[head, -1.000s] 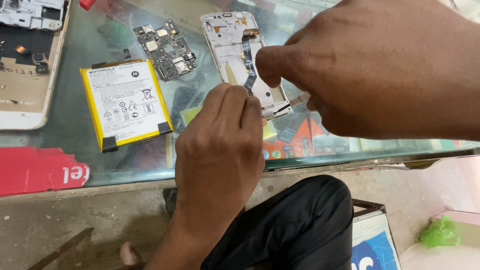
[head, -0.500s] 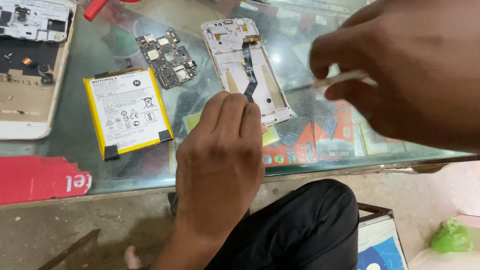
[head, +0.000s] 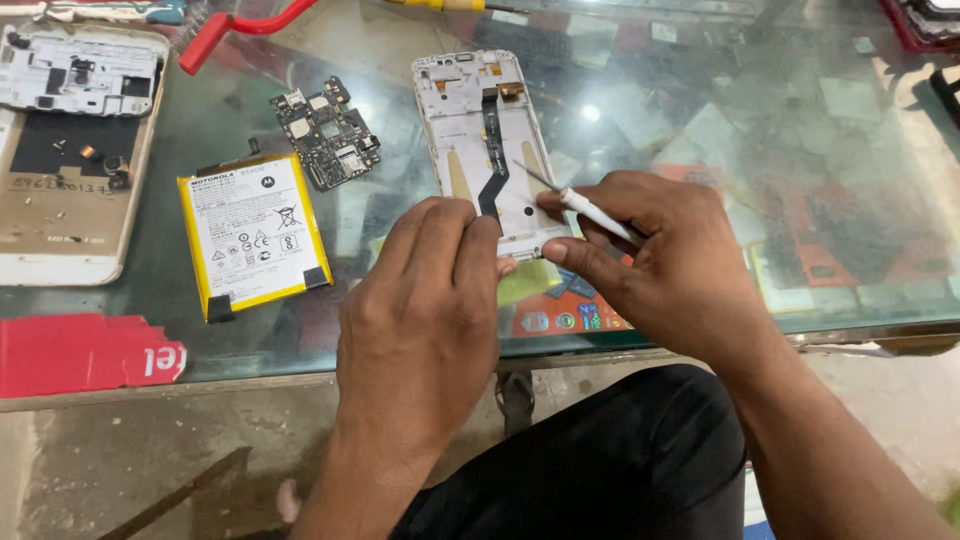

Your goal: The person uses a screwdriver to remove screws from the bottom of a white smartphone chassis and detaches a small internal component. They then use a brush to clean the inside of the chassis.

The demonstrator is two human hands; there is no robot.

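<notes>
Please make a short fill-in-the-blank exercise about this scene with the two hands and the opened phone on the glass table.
1. The right hand holds a thin white tool whose metal tip points at the white phone frame, beside its ______ ribbon cable.
2. The left hand rests its fingertips on the ______ end of the frame.
3. The flat battery with the ______ edge lies left of the frame.
4. The small dark circuit board lies between the frame and the ______.

Missing words: black; near; yellow; battery

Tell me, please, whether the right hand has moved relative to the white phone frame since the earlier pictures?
Yes. The right hand has come down from above the phone frame to its lower right edge, its tweezers now pointing at the frame's middle.
</notes>
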